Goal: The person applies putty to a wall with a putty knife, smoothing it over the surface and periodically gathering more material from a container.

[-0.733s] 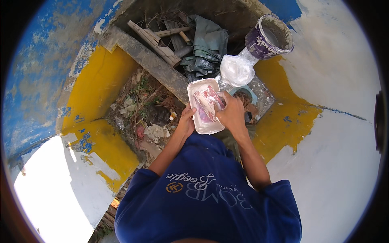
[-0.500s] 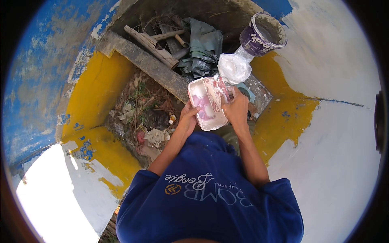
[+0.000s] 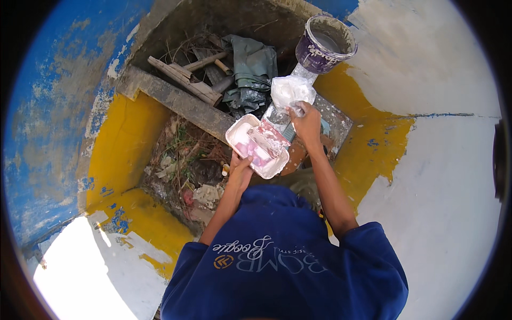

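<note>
My left hand [image 3: 241,172] grips the near left side of a white shallow tray [image 3: 277,169], thumb over the rim. Pink and white paste [image 3: 255,153] lies inside it. A flat, paste-crusted scraper [image 3: 274,134] rests in the tray toward its right side; its handle cannot be made out. My right hand [image 3: 308,125] is at the near edge of a white plastic bag [image 3: 288,89], fingers closed on the bag's edge. The bag's inside is partly hidden by its folds.
A purple bucket [image 3: 316,57] with grey contents stands behind the bag. Both are on a paint-spotted board [image 3: 340,124]. A concrete beam [image 3: 178,101] crosses at left, with bamboo pieces [image 3: 186,80] and dark green sheeting [image 3: 250,61] beyond. Rubbish [image 3: 205,168] lies below; painted walls [image 3: 120,144] surround me.
My right hand has let go of the scraper, leaving it in the tray, and has moved to the plastic bag. My left hand and the tray are slightly lower and left in view.
</note>
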The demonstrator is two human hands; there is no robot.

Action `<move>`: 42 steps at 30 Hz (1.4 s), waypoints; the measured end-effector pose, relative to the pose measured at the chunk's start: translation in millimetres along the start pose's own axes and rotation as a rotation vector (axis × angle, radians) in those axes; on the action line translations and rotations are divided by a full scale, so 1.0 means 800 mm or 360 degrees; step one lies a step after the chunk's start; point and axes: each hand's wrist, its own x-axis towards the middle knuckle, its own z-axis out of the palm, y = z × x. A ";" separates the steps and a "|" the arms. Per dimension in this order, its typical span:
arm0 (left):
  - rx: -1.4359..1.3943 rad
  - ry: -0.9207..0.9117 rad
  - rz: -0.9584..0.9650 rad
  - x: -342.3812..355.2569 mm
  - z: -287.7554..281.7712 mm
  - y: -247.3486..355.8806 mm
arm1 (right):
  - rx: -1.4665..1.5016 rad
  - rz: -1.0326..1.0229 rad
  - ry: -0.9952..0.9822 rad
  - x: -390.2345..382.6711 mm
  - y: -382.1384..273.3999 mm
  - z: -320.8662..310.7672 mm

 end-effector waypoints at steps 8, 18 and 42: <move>0.0025 0.0160 -0.0087 -0.039 -0.008 0.006 | -0.0489 0.0120 0.0201 0.124 0.150 0.061; 0.0056 0.0245 -0.0067 -0.059 -0.025 0.014 | -0.0689 -0.0054 -0.0030 0.169 0.188 0.041; 0.0008 0.0167 -0.0035 -0.059 -0.021 0.017 | -0.0096 -0.0292 -0.0351 0.124 0.114 -0.010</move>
